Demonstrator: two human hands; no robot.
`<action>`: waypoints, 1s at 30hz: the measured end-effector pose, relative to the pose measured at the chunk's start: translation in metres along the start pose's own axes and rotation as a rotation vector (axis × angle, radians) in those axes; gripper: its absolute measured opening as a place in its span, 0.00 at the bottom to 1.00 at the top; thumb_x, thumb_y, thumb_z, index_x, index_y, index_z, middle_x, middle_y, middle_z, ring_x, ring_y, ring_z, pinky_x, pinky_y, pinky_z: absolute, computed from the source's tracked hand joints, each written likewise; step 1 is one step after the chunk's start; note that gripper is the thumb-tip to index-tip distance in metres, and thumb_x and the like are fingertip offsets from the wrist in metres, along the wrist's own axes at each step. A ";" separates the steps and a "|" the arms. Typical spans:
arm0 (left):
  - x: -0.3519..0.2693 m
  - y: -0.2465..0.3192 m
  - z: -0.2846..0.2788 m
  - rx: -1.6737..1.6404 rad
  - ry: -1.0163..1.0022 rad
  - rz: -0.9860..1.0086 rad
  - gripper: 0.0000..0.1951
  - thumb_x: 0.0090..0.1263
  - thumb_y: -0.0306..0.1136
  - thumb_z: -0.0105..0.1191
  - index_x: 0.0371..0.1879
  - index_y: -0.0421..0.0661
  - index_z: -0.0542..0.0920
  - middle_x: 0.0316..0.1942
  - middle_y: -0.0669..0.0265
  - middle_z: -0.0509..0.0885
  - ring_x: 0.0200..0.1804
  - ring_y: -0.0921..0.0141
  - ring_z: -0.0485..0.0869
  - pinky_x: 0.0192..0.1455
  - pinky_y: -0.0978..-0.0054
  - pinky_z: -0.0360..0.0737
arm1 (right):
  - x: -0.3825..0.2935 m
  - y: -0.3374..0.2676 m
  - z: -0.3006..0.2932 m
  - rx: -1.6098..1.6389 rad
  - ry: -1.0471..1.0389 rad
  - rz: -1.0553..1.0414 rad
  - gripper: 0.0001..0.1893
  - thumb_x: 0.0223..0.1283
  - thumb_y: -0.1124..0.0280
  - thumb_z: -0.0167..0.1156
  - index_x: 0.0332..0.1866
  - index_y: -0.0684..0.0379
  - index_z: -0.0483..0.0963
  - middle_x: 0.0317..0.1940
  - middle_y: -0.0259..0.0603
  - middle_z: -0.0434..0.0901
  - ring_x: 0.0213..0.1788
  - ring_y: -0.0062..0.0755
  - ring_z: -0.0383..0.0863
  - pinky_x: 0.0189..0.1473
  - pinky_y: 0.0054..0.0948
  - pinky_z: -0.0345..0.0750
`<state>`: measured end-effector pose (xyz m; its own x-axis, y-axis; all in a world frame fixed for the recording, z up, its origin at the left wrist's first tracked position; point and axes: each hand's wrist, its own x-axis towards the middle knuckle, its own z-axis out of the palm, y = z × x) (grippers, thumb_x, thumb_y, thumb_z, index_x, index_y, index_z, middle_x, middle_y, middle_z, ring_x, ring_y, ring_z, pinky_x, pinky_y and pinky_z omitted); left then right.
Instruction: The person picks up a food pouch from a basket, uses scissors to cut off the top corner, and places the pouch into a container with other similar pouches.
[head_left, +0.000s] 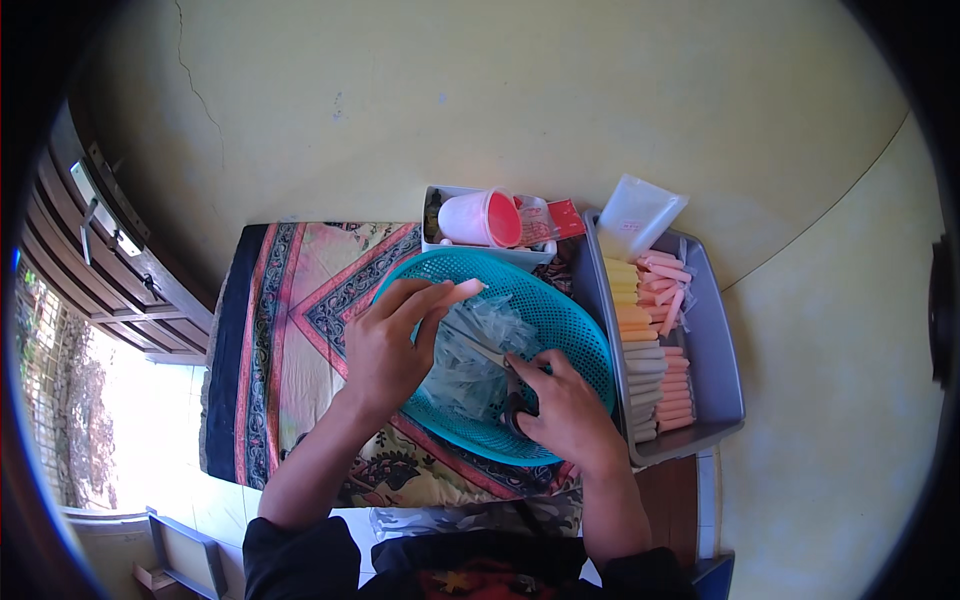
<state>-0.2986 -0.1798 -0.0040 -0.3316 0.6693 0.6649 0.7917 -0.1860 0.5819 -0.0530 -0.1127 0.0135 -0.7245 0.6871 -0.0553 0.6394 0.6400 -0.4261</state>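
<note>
Between the fingers of my left hand (394, 337) is a pale pink stick in clear plastic (463, 291), its tip pointing right. My right hand (566, 405) grips a pair of scissors (491, 355) by the dark handles, blades pointing up and left. Both hands are over a teal perforated plastic basket (577, 315). Inside the basket lies a heap of clear plastic scraps (465, 367). To the right, a grey plastic bin (712, 337) holds rows of yellow sticks (621, 279), orange sticks (634, 319), white sticks (645, 367) and pink sticks (675, 397).
A patterned cloth (285, 300) covers the table. Behind the basket, a white box (487, 255) holds a tub with a red lid (502, 217) and a red packet (564, 218). A clear plastic packet (641, 214) leans in the bin. A wooden door (127, 247) stands at left.
</note>
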 end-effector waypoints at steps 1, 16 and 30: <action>0.001 0.002 -0.001 0.006 -0.010 0.016 0.14 0.74 0.20 0.72 0.56 0.47 0.94 0.49 0.62 0.94 0.46 0.57 0.96 0.47 0.61 0.91 | 0.003 0.000 0.004 0.001 0.002 0.001 0.41 0.59 0.68 0.79 0.82 0.55 0.76 0.62 0.55 0.79 0.59 0.61 0.88 0.64 0.49 0.86; -0.006 -0.004 0.004 0.042 -0.027 0.011 0.13 0.75 0.24 0.72 0.56 0.48 0.95 0.49 0.63 0.94 0.44 0.57 0.95 0.44 0.61 0.91 | 0.014 0.000 0.040 -0.282 0.007 -0.072 0.45 0.54 0.68 0.81 0.82 0.56 0.75 0.63 0.53 0.79 0.54 0.55 0.92 0.52 0.48 0.93; -0.002 0.003 0.002 -0.021 -0.103 0.015 0.13 0.75 0.21 0.71 0.56 0.41 0.94 0.51 0.59 0.95 0.48 0.63 0.96 0.50 0.65 0.91 | -0.007 -0.006 0.008 -0.113 0.303 -0.218 0.38 0.59 0.70 0.81 0.77 0.57 0.79 0.64 0.47 0.81 0.62 0.47 0.88 0.64 0.41 0.88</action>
<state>-0.2943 -0.1800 -0.0047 -0.2643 0.7369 0.6222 0.7847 -0.2107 0.5829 -0.0534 -0.1239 0.0094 -0.7485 0.5902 0.3022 0.5154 0.8046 -0.2949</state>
